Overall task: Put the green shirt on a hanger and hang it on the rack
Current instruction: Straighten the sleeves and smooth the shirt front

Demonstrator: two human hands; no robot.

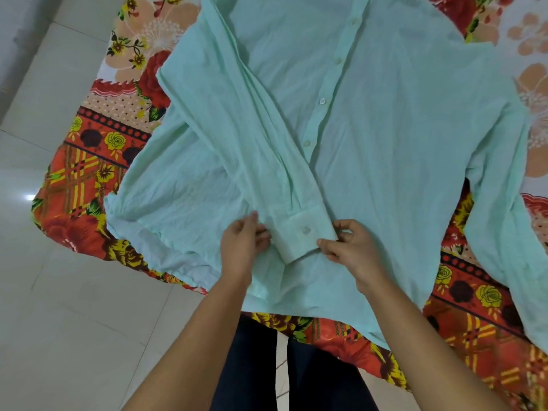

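Observation:
A pale green button-up shirt (370, 120) lies spread front-up on a bed. One sleeve is folded diagonally across its front, with the buttoned cuff (302, 235) near the hem. My left hand (244, 241) touches the sleeve at the cuff's left edge, fingers bent against the fabric. The cuff's right corner is pinched by my right hand (348, 243) between thumb and fingers. The other sleeve trails down the right side. No hanger or rack is in view.
The bed is covered with a red and orange floral bedsheet (89, 161). Pale tiled floor (59, 307) lies to the left and below. My dark trousers (261, 366) stand against the bed's near edge.

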